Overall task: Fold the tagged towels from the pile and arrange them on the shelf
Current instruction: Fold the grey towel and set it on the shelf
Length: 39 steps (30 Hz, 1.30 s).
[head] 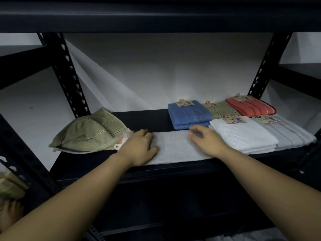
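A white towel [175,146] lies flat along the front of the dark shelf [144,117]. My left hand [139,148] presses on its left end, fingers loosely bent. My right hand [206,140] rests flat on its right part, blurred. Left of it sits a crumpled olive striped towel [88,132] with a pink tag [119,145]. To the right lie folded tagged towels: a blue one [188,113], an olive one [219,109], a coral one [250,105], a quilted white one [243,134] and a pale grey one [291,133].
Black perforated uprights stand at the back left [67,75] and back right [265,65]. An upper shelf beam [156,16] hangs overhead. At the lower left, more olive cloth [10,186] and another hand [10,214] show past the frame.
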Available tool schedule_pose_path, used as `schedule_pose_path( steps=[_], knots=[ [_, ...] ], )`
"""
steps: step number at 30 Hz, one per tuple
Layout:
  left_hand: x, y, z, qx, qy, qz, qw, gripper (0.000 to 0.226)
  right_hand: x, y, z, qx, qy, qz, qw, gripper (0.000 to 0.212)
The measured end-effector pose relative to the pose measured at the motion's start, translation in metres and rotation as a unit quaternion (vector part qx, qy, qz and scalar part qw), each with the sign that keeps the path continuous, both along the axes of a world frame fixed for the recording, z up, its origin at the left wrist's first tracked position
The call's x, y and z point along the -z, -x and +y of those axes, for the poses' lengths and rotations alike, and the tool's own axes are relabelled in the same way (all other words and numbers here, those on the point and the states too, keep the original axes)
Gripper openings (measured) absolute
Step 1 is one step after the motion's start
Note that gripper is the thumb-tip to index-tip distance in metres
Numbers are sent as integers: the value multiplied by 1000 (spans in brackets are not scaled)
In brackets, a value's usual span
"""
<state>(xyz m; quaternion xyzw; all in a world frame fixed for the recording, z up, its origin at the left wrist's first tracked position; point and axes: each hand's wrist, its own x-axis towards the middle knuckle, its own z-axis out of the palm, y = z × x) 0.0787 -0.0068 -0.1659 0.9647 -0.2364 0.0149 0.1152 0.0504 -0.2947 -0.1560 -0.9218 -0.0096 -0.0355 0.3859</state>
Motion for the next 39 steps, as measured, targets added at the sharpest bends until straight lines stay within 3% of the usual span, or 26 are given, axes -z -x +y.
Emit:
schedule_pose_path(
  steps=[4,10,15,23,26,30,35,39],
  knots=[
    [-11,15,-61,130,77,-17,988,48,-16,13,-27,19,35,-74,996,16],
    [-5,16,-139,219,56,-12,974,55,-16,32,-66,53,105,-100,988,7],
    [-1,4,-152,198,98,0,975,19,-5,44,-78,54,69,-51,995,6],
    [5,2,-153,150,217,81,961,11,6,50,-84,-24,98,-17,995,12],
    [7,3,-152,175,202,45,962,7,12,48,-82,-32,119,-53,991,7],
    [9,4,-156,200,140,-37,969,14,16,47,-79,-8,114,-79,990,14],
    [9,4,-157,168,184,-14,968,12,18,42,-72,31,128,-74,988,21],
    [6,4,-158,145,174,-27,974,15,14,40,-71,24,131,-57,989,15]
  ],
)
